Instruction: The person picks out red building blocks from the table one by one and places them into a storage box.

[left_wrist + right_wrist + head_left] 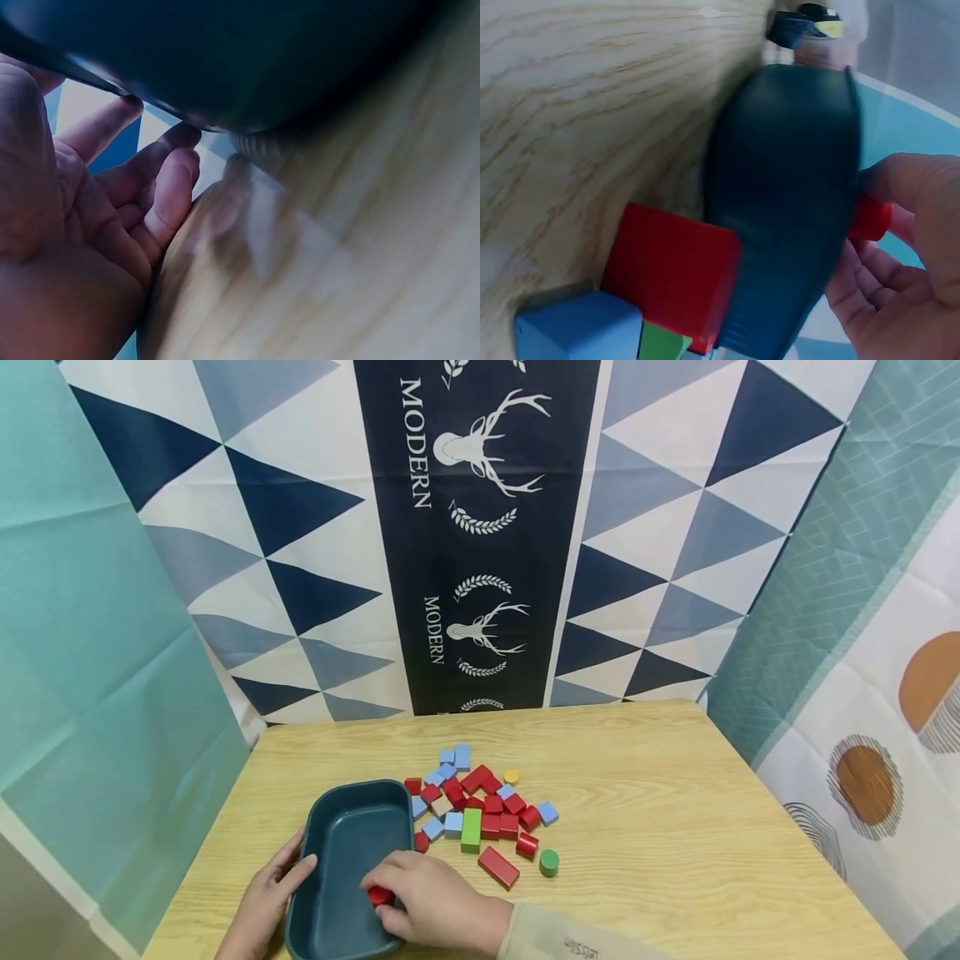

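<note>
My right hand (431, 897) pinched a red cylinder (380, 896) between thumb and fingers, over the near right part of the dark teal tray (345, 860). My left hand (266, 893) gripped the tray's left wall, thumb at the rim and fingers along the outside, with tray floor between my two hands. The tray looked like smooth plastic, its corners rounded and its lip thin. The left wrist view was dim, so I couldn't be sure how firmly those fingers pressed.

Just beside the tray's right wall, crisp-edged red and blue blocks (489, 827) crowded together, some touching, which left little room there. Among them lay a long green block (471, 831); a slanting red bar (498, 868) lay nearer me, a green cylinder (549, 863) to its right, a yellow disc (512, 776) at the far side. Rightward, the pale, grained tabletop (660, 843) ran on, giving broad room sideways.
</note>
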